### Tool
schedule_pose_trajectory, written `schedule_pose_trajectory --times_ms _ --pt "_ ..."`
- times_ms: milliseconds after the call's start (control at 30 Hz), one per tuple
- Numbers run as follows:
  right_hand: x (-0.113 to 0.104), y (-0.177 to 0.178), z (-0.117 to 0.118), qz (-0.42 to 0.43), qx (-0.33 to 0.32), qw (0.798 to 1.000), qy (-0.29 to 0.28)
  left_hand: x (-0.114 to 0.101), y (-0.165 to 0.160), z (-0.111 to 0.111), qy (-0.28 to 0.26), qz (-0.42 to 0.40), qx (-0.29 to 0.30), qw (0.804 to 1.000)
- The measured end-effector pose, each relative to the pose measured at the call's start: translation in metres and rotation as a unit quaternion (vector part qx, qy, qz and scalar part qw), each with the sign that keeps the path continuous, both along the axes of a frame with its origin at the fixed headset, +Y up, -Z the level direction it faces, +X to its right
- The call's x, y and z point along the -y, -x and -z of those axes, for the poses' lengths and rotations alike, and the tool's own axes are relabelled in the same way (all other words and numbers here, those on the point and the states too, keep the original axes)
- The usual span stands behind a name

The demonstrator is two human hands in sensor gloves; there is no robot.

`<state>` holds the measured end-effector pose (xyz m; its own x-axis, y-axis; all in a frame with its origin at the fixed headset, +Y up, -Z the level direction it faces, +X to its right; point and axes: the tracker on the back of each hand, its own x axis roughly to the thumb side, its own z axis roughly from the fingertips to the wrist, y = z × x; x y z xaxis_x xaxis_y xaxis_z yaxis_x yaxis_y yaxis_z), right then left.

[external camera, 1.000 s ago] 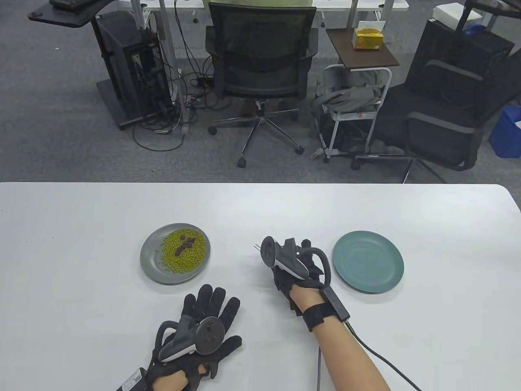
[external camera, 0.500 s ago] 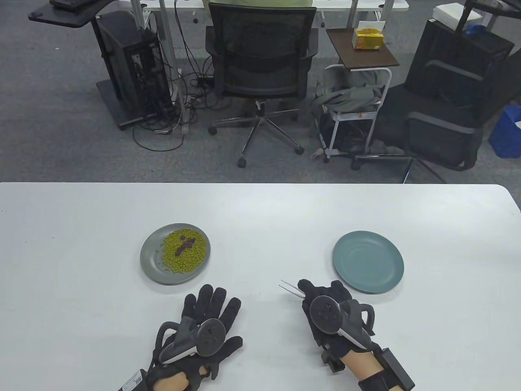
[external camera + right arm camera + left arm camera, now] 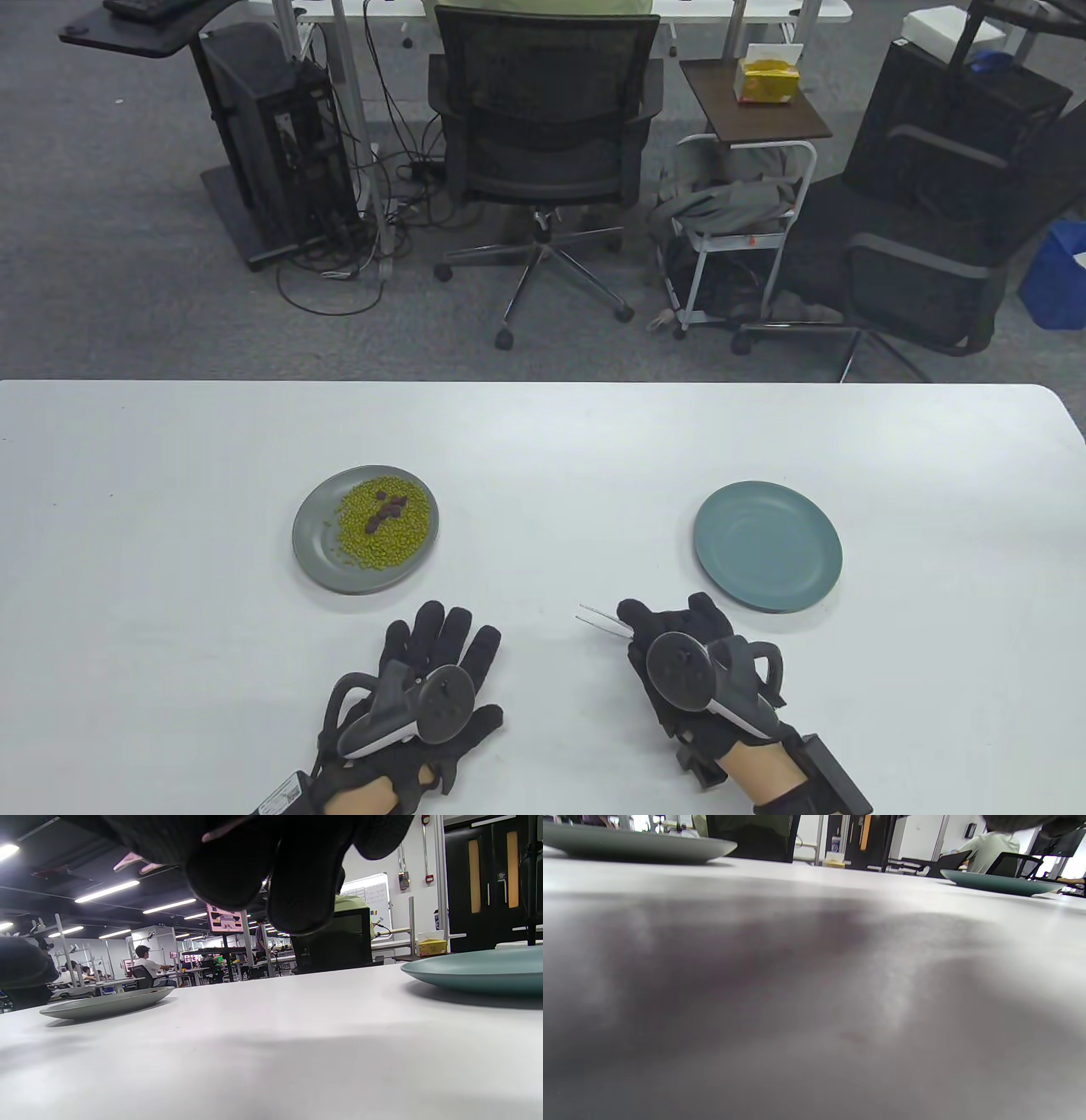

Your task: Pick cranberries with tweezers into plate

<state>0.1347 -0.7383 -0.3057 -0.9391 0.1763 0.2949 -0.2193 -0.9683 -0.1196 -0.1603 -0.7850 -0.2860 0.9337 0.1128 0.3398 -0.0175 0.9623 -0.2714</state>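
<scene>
A grey plate (image 3: 312,550) left of centre holds green beans and several dark cranberries (image 3: 389,508); it also shows in the left wrist view (image 3: 628,846) and the right wrist view (image 3: 106,1004). An empty teal plate (image 3: 768,545) lies at the right, seen also in the right wrist view (image 3: 479,971) and the left wrist view (image 3: 1001,883). My right hand (image 3: 670,632) holds metal tweezers (image 3: 599,617) whose tips point left, low over the table between the plates. My left hand (image 3: 441,645) rests flat on the table, fingers spread, below the grey plate.
The white table (image 3: 543,424) ends at its far edge above both plates. An office chair (image 3: 543,127), a computer tower (image 3: 271,136) and a small cart (image 3: 738,212) stand on the floor beyond it.
My right hand has pulled back from the middle of the table toward me with the tweezers, then settled slightly lower. My left hand has barely moved.
</scene>
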Motion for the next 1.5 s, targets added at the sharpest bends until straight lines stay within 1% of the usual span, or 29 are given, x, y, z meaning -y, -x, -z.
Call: schedule_pose_trajectory --times_ms 33,100,133,233,300,467,533,567,633,733,800,867,900,933,1033,1067,1100,1200,1267,1300,1367,1400,1433,1467,1500 --pt "-0.001 -0.001 0.0 -0.002 0.0 1.0 -0.002 0.0 0.0 0.0 0.007 -0.002 -0.003 1.0" --pt "-0.002 -0.002 0.0 -0.003 0.001 1.0 -0.004 -0.002 0.002 0.005 0.002 -0.003 -0.013 1.0" --pt "-0.004 -0.003 0.0 0.0 0.002 1.0 -0.006 -0.003 0.004 0.01 0.001 0.002 -0.018 1.0" --pt "-0.006 -0.005 0.001 -0.004 0.002 1.0 -0.012 -0.01 0.013 0.026 0.027 -0.015 -0.035 0.999" --pt "-0.008 -0.006 0.0 -0.015 0.002 1.0 -0.018 -0.016 0.027 0.044 0.017 -0.015 -0.061 0.998" --pt "-0.015 -0.01 -0.001 -0.016 0.008 0.999 -0.035 -0.039 0.08 0.113 0.026 -0.027 -0.167 0.985" --pt "-0.017 -0.011 0.0 -0.014 0.01 0.999 -0.036 -0.046 0.106 0.143 0.023 -0.039 -0.224 0.974" --pt "-0.017 -0.011 0.0 -0.014 0.01 0.999 -0.036 -0.047 0.115 0.152 0.025 -0.041 -0.242 0.969" --pt "-0.017 -0.012 0.0 -0.017 0.013 0.999 -0.037 -0.044 0.14 0.174 0.033 -0.049 -0.297 0.953" --pt "-0.017 -0.014 0.001 -0.017 0.016 0.999 -0.035 -0.031 0.163 0.19 0.053 -0.079 -0.348 0.933" --pt "-0.016 -0.015 0.003 -0.02 0.018 0.999 -0.032 -0.021 0.173 0.196 0.056 -0.096 -0.379 0.919" --pt "-0.014 -0.016 0.004 -0.023 0.018 0.999 -0.029 -0.012 0.18 0.198 0.05 -0.104 -0.405 0.907" --pt "-0.014 -0.017 0.005 -0.023 0.018 0.999 -0.028 -0.008 0.182 0.199 0.052 -0.106 -0.414 0.903" --pt "-0.013 -0.017 0.006 -0.023 0.02 0.999 -0.026 -0.004 0.185 0.198 0.057 -0.106 -0.431 0.894" --pt "-0.012 -0.018 0.007 -0.024 0.02 0.999 -0.022 0.009 0.194 0.196 0.09 -0.102 -0.474 0.87" --pt "-0.011 -0.018 0.008 -0.025 0.02 0.999 -0.021 0.013 0.196 0.194 0.103 -0.099 -0.482 0.864" --pt "-0.011 -0.018 0.008 -0.026 0.02 0.999 -0.02 0.016 0.196 0.194 0.113 -0.1 -0.482 0.863" --pt "-0.011 -0.018 0.008 -0.025 0.02 0.999 -0.017 0.012 0.195 0.191 0.096 -0.108 -0.494 0.858" --pt "-0.011 -0.018 0.008 -0.024 0.02 0.999 -0.016 0.009 0.194 0.189 0.117 -0.105 -0.498 0.853" --pt "-0.011 -0.018 0.008 -0.024 0.021 0.999 -0.016 0.008 0.194 0.187 0.131 -0.12 -0.5 0.847" --pt "-0.011 -0.019 0.008 -0.022 0.022 0.999 -0.014 0.003 0.194 0.182 0.128 -0.155 -0.509 0.837" --pt "-0.011 -0.019 0.008 -0.021 0.022 0.999 -0.012 -0.004 0.194 0.179 0.103 -0.172 -0.506 0.839" --pt "-0.011 -0.02 0.008 -0.022 0.023 0.999 -0.011 -0.011 0.195 0.175 0.057 -0.178 -0.504 0.843" --pt "-0.01 -0.02 0.008 -0.023 0.023 0.999 -0.01 -0.014 0.197 0.173 0.039 -0.188 -0.507 0.84" --pt "-0.01 -0.021 0.009 -0.027 0.025 0.999 -0.007 -0.016 0.2 0.169 0.041 -0.213 -0.513 0.831"
